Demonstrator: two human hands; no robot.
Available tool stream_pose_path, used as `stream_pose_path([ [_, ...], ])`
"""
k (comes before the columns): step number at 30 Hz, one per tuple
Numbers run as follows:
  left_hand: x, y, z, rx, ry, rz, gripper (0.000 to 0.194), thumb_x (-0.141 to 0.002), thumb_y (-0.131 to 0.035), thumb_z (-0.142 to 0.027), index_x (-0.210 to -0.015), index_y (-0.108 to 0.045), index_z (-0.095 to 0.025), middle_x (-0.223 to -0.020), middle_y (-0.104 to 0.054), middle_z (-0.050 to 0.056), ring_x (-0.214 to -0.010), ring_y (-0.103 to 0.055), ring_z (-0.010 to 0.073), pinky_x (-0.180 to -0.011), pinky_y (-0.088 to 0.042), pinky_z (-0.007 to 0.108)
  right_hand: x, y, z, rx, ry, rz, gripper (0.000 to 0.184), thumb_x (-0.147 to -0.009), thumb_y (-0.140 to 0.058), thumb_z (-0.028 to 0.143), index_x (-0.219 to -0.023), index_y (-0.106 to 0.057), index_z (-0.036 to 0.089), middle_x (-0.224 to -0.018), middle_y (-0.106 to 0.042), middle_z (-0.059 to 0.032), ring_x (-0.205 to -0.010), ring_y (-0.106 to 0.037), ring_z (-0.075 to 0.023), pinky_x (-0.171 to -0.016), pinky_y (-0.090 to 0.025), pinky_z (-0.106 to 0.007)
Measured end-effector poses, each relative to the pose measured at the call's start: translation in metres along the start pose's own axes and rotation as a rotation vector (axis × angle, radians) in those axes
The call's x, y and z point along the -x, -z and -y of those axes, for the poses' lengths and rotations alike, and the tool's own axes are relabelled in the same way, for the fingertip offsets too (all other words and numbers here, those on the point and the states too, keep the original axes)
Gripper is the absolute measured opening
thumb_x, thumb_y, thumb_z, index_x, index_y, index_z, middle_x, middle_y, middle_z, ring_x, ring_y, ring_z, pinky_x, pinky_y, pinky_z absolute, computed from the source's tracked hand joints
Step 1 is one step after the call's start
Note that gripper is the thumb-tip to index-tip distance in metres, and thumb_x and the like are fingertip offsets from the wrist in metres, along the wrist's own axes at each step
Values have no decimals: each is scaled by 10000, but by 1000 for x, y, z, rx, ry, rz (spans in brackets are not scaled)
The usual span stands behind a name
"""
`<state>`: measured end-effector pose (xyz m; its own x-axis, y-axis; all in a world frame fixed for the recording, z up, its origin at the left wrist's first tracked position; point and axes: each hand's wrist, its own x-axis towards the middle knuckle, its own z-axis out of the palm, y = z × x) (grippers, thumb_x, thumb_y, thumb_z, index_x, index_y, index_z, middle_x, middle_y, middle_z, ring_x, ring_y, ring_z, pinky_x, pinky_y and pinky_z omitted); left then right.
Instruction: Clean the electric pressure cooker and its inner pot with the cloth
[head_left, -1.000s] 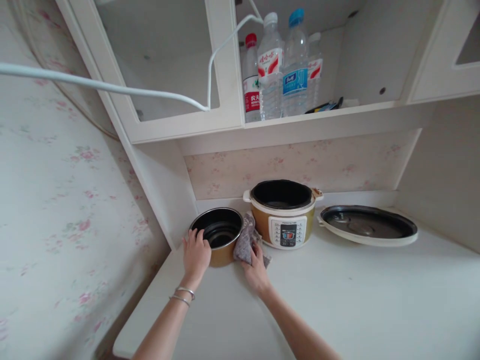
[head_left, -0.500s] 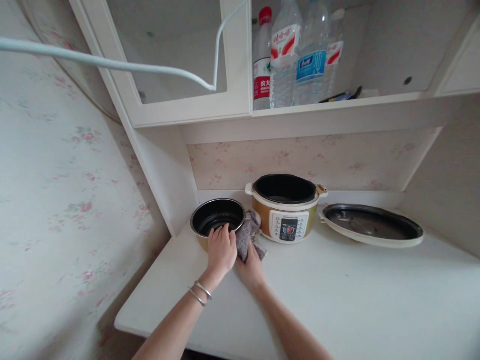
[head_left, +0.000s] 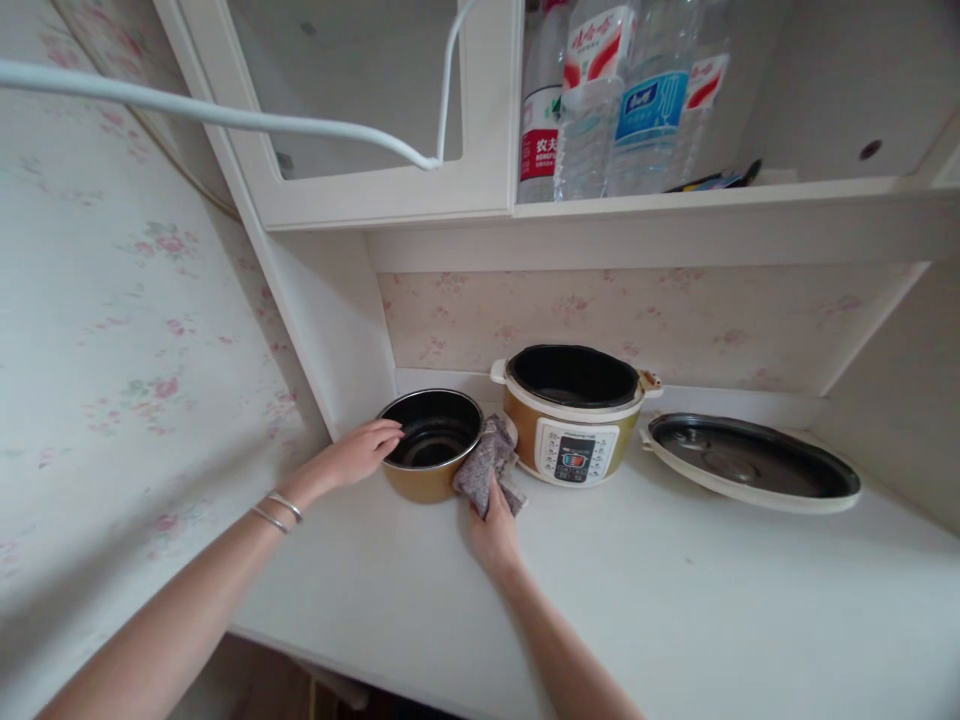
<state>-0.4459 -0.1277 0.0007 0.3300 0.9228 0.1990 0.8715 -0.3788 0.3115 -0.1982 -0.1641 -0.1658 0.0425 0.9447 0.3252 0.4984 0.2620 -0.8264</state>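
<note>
A gold inner pot point(head_left: 431, 450) with a black inside stands on the white counter point(head_left: 675, 600), left of a gold and white rice cooker point(head_left: 574, 415) with no lid on. My left hand point(head_left: 360, 452) rests on the pot's left rim, fingers curled over the edge. My right hand point(head_left: 491, 530) grips a grey cloth point(head_left: 484, 470) and presses it against the pot's right outer wall, between pot and cooker.
The cooker's lid point(head_left: 750, 462) lies upside down on the counter at the right. Several water bottles point(head_left: 607, 100) stand on the shelf above. A white cable point(head_left: 225, 115) runs across the cabinet front. A flowered wall closes the left side.
My left hand has shifted from the pot's near rim to its left rim. The right hand stays on the cloth beside the pot. The view has moved down and left.
</note>
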Motion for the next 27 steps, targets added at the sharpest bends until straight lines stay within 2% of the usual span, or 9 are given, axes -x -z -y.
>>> stream_pose_path([
  [2,6,3,21,-30,44,78,431,-898,-350,-427,-1147,-641,-229,-1332,-557,28,-1271,-454,188,-1125,-272,357,0,0,-1,-6,-10,0,704,-799,-477,190,-1466,-261,126,-1424,-439,-104,-1309,-413,-265,-1080,-358,-378],
  [5,13,-5,37,-28,47,138,440,-892,-343,-451,-1140,-648,-254,-1315,-572,-1,-1333,-381,188,-1144,-228,383,-1,-2,-2,-22,-18,-8,708,-799,-476,206,-1469,-258,132,-1410,-455,-99,-1297,-428,-267,-1068,-373,-406],
  [9,17,-22,35,7,42,42,430,-899,-331,-452,-1061,-678,-255,-1235,-630,-2,-1326,-389,187,-1147,-228,382,-1,-2,0,-25,-12,-22,710,-795,-482,195,-1468,-261,135,-1401,-467,-105,-1289,-437,-260,-1067,-375,-402],
  [13,20,-32,18,23,-14,-49,369,-910,-363,-423,-944,-693,-261,-1107,-687,6,-1258,-471,192,-1152,-221,385,0,2,4,-10,4,-21,685,-804,-475,172,-1458,-282,109,-1395,-471,-126,-1297,-429,-251,-1082,-355,-370],
  [17,24,-39,-14,19,-10,-77,365,-930,-358,-397,-846,-681,-248,-944,-700,21,-986,-621,173,-1132,-264,383,1,1,4,22,13,-28,664,-798,-469,161,-1443,-314,133,-1408,-461,-108,-1312,-413,-244,-1082,-356,-378],
  [20,24,-49,-38,-39,-5,-147,403,-950,-322,-383,-799,-664,-231,-826,-684,22,-824,-628,162,-1137,-240,409,1,-1,1,39,36,-20,674,-798,-487,188,-1446,-310,146,-1413,-459,-105,-1313,-413,-240,-1080,-363,-368],
  [24,17,-64,-63,-89,4,-270,420,-954,-326,-352,-715,-646,-223,-734,-663,33,-732,-611,162,-1112,-276,406,1,-3,-3,46,47,-15,676,-803,-481,192,-1451,-297,145,-1433,-435,-93,-1325,-395,-243,-1089,-350,-373],
  [27,10,-74,-78,-82,4,-316,413,-950,-344,-323,-693,-648,-214,-721,-670,47,-703,-612,161,-1087,-304,388,1,-4,-3,24,46,-19,665,-801,-470,191,-1444,-307,132,-1432,-433,-104,-1323,-395,-254,-1085,-347,-409],
])
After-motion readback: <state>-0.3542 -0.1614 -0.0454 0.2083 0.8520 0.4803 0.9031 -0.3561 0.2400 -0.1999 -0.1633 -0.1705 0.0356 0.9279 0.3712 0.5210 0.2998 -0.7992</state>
